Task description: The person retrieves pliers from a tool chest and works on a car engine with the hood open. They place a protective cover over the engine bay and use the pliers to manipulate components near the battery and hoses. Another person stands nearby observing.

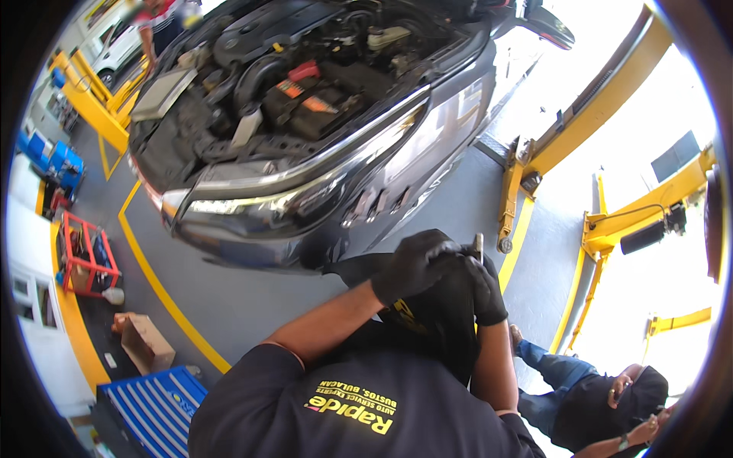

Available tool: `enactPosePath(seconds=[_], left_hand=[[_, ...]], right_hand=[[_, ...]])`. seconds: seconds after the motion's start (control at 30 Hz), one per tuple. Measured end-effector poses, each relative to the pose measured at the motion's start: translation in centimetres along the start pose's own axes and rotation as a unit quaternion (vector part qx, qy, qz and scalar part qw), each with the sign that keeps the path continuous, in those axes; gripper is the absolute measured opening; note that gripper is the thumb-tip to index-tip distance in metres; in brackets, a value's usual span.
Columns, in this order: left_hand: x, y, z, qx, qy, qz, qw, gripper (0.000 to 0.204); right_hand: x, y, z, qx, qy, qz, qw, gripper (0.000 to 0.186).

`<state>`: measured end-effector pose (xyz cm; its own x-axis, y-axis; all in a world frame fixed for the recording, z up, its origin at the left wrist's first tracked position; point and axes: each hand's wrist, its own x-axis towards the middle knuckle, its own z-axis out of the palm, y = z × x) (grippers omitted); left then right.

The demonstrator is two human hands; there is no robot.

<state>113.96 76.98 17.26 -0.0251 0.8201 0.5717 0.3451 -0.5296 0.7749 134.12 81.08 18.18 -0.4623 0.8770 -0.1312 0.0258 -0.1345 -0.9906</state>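
Both of my hands wear black gloves and meet in front of my body, close to the car's front corner. My left hand (416,267) is closed with its fingertips against the other glove; what it grips, if anything, is hidden. A short silvery metal piece (479,246) stands up from the closed fingers of my right hand (486,294); its kind does not show. Black cloth (435,317) with yellow print hangs below the hands. Beyond them stands a dark car (305,206), its engine bay (313,84) uncovered, with a battery (313,103) inside.
Yellow lift posts (603,91) and a lift arm (508,206) stand at the right. A person (611,404) in dark clothes is at the lower right; another person (156,23) is at the far left. A red cart (85,256), cardboard box (146,343) and blue cabinet (153,408) line the left.
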Motion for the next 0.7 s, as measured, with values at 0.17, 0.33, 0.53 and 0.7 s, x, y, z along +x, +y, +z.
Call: enactPosePath(seconds=[0.17,0.33,0.53,0.7], left_hand=[[6.7,-3.4,5.7,-0.083,-0.054,0.058,0.993,0.017],[10.5,-5.9,10.1,-0.039,-0.103,0.033,0.993,0.018],[15.0,-8.2,15.1,0.05,-0.038,0.03,0.998,0.016],[13.6,-8.4,17.5,0.072,0.069,-0.109,0.989,0.016]], right_hand=[[2.1,-1.4,-6.3,-0.021,0.075,-0.032,0.996,0.035],[5.6,-0.9,-12.0,0.09,0.139,-0.017,0.986,0.03],[13.3,3.7,-22.1,0.2,0.019,0.05,0.978,0.023],[23.5,8.5,-34.3,0.147,0.081,0.156,0.973,0.021]])
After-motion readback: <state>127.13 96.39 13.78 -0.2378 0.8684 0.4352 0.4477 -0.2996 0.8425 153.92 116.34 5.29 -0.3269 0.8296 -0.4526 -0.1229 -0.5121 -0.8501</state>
